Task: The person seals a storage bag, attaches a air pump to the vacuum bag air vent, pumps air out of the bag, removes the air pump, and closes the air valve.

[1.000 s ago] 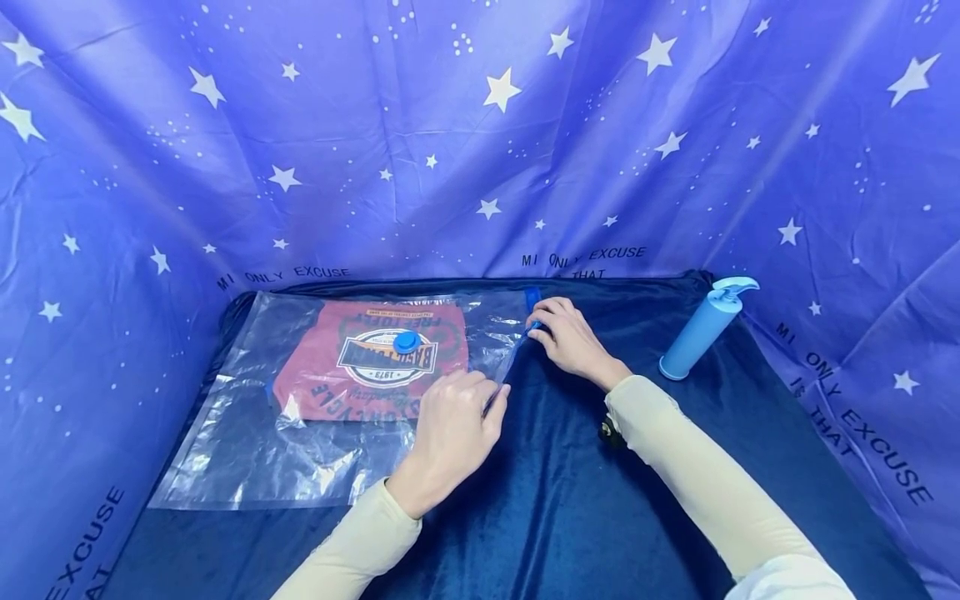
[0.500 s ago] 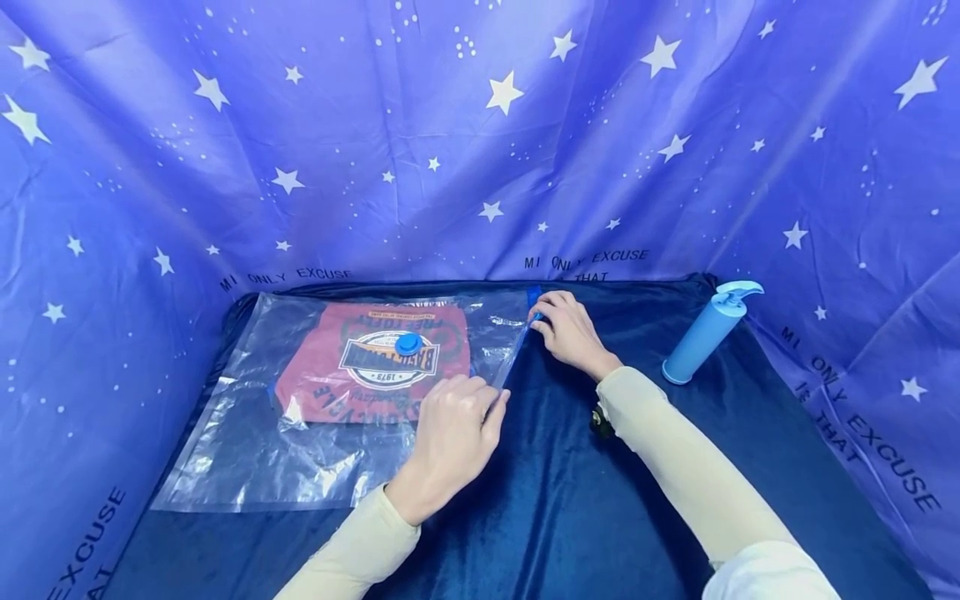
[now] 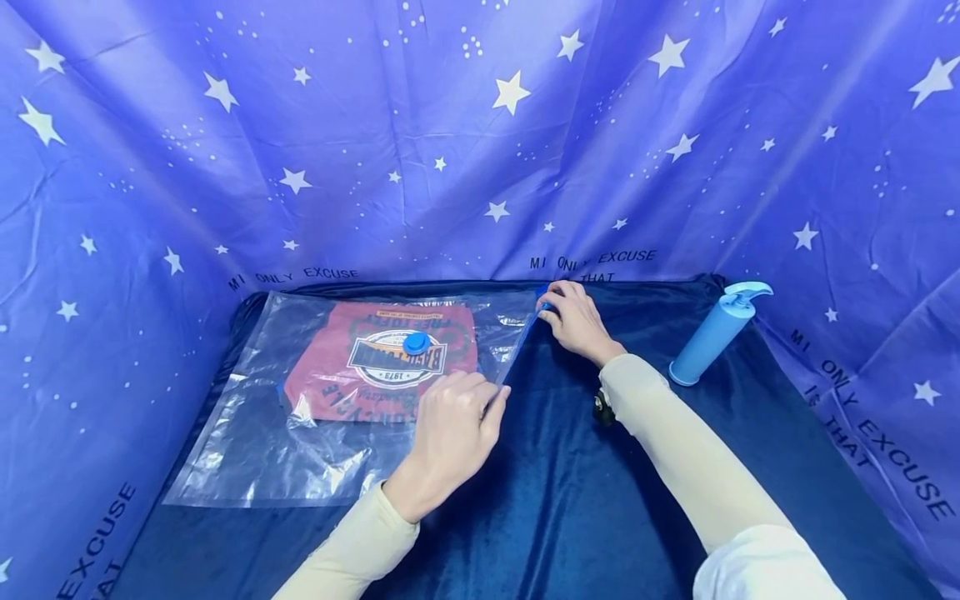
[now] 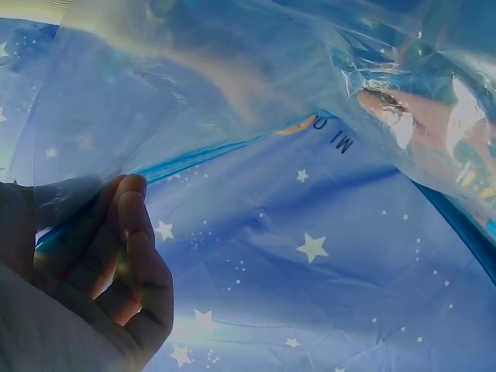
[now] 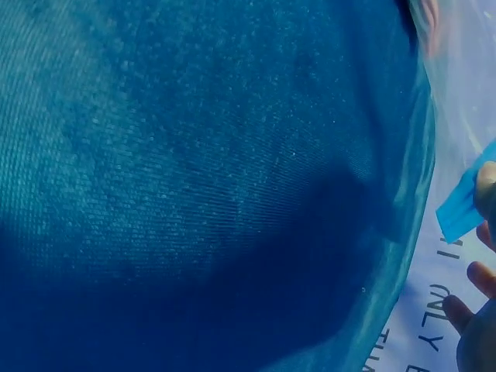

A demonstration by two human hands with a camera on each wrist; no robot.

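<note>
A clear vacuum storage bag (image 3: 232,442) lies flat, with a folded red printed shirt (image 3: 315,367) inside. On its top sits a round blue valve cap (image 3: 416,343). My left hand (image 3: 453,433) pinches the near part of the bag's zip edge (image 3: 517,342). In the left wrist view, the fingertips (image 4: 133,186) of that hand grip the bluish zip strip (image 4: 194,159). At the far end of the same edge, my right hand (image 3: 577,321) pinches a blue zip slider (image 5: 463,205), seen best in the right wrist view; part of it is hidden by the fingers.
A light blue hand pump (image 3: 711,337) stands tilted on the dark blue cloth (image 3: 600,517), right of my right hand. Purple-blue curtains (image 3: 465,125) with white stars enclose the back and both sides of the cloth-covered surface.
My right hand has slid away from me along the zip edge, up to the bag's far corner. My left hand keeps its hold at about the same spot.
</note>
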